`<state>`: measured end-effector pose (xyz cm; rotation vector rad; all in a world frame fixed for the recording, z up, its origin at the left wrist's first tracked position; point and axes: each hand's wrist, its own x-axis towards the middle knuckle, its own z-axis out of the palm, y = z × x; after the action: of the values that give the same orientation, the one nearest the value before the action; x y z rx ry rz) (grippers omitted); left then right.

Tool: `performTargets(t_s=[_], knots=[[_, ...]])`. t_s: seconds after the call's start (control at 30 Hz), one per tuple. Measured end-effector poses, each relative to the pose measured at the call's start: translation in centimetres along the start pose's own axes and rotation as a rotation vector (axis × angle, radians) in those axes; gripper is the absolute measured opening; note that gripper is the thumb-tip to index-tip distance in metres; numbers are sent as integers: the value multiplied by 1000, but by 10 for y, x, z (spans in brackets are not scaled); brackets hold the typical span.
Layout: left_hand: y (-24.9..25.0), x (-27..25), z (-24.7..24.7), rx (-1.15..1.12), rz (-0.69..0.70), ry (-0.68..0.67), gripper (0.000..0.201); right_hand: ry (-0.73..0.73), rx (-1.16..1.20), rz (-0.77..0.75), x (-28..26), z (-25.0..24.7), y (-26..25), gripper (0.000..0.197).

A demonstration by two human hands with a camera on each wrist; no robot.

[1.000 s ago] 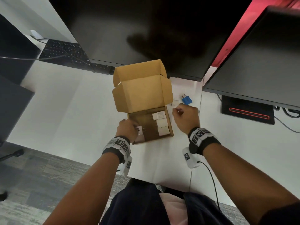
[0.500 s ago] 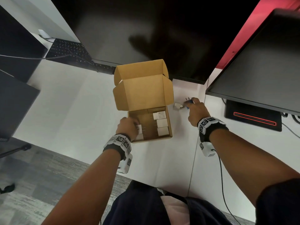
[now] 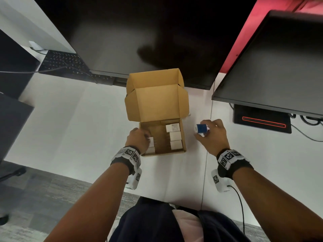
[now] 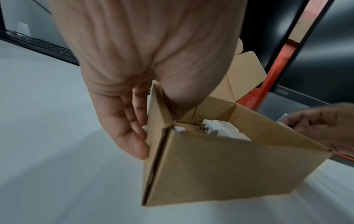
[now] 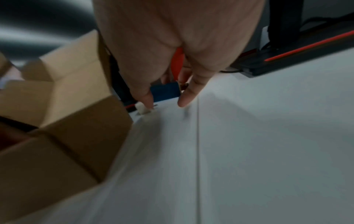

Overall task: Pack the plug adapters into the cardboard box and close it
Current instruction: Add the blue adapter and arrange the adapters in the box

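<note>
The open cardboard box (image 3: 164, 153) stands on the white desk, its lid (image 3: 155, 103) upright at the back. Three white plug adapters (image 3: 175, 136) line its right side, and more white adapters (image 3: 151, 144) lie at its left under my left hand (image 3: 138, 139). That hand (image 4: 134, 128) grips the box's (image 4: 220, 166) left wall, thumb inside and fingers outside. My right hand (image 3: 213, 135) pinches a blue plug adapter (image 3: 201, 128) above the desk, right of the box. In the right wrist view a small white adapter (image 5: 143, 111) lies on the desk beyond the blue adapter (image 5: 165, 91).
A large dark monitor (image 3: 139, 41) overhangs the back of the desk just behind the lid. A second monitor (image 3: 271, 67) with a red-striped base (image 3: 262, 120) stands at the right. A black keyboard (image 3: 61, 64) lies far left. The desk's front edge (image 3: 87, 180) runs near my body.
My right hand reached to the blue adapter behind and right of the box, took hold of it and drew it back toward me. My left hand stayed on the box.
</note>
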<state>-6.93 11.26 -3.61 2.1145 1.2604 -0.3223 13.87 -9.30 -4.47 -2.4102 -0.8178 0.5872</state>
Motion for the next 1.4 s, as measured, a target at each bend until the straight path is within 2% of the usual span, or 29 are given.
performTargets(t_s=[0.1,0.27,0.37,0.5,0.67,0.8,0.97,1.2,1.3,1.4], knots=[[4,-1,3,8,25,-37,38,33,118,-190,-16,3,-31,49],[3,-6,0,8,91,-53,53,-131,73,-349,-20,25,-80,44],[-2,-10,-3,-67,147,-45,59,-213,-66,-324,-12,47,-98,42],[-6,-15,-8,-129,186,-35,51,-274,-264,-272,0,73,-113,31],[-11,-15,-11,-150,208,-62,48,-288,-328,-295,13,91,-129,31],[-13,-7,-9,-85,201,-70,44,-240,-330,-300,17,102,-132,10],[-12,-3,-5,1,193,-60,44,-229,-283,-284,16,105,-132,15],[-20,1,-1,54,134,44,41,-151,-46,-412,7,70,-116,11],[-20,4,-1,35,90,121,28,-31,85,-443,0,43,-101,12],[-17,10,-1,27,43,179,18,115,109,-355,0,23,-74,11]])
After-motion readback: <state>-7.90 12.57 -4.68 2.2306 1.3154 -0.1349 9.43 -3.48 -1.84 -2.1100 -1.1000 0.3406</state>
